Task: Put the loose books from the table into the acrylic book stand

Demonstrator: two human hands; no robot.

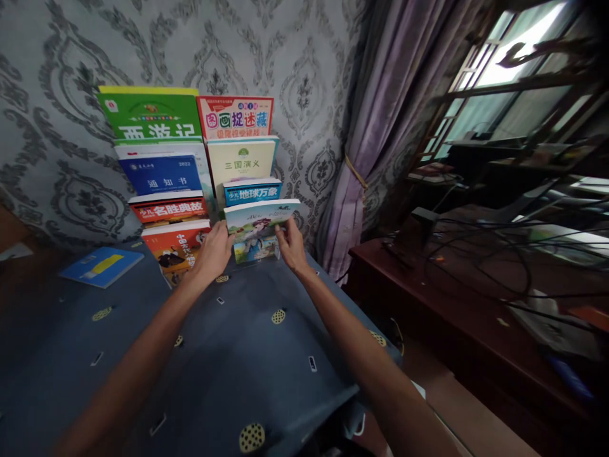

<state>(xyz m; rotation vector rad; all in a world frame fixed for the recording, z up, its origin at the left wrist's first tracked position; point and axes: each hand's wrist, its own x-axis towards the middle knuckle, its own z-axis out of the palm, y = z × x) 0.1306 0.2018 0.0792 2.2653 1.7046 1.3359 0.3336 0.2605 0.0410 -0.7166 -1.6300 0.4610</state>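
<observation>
Both my hands grip a thin paperback book [259,216] with a pale sky-blue illustrated cover. My left hand [215,251] has its fingers closed at the book's left edge, next to an orange-red book [177,249]. On the right edge, my right hand [291,246] pinches the cover with the thumb in front. Right below the held book shows another illustrated cover part [257,250]; whether it belongs to a separate book I cannot tell. Just behind stands a blue book [253,193], then a cream book [242,164] and a pink book [236,117].
The left column holds a green book [152,114], a dark blue booklet [164,174] and a red book [172,208]. A blue book with a yellow patch [102,266] lies flat on the dark cloth-covered table [238,355]. A reddish-brown desk [428,298] with tangled cables stands right, beyond a purple curtain [354,158].
</observation>
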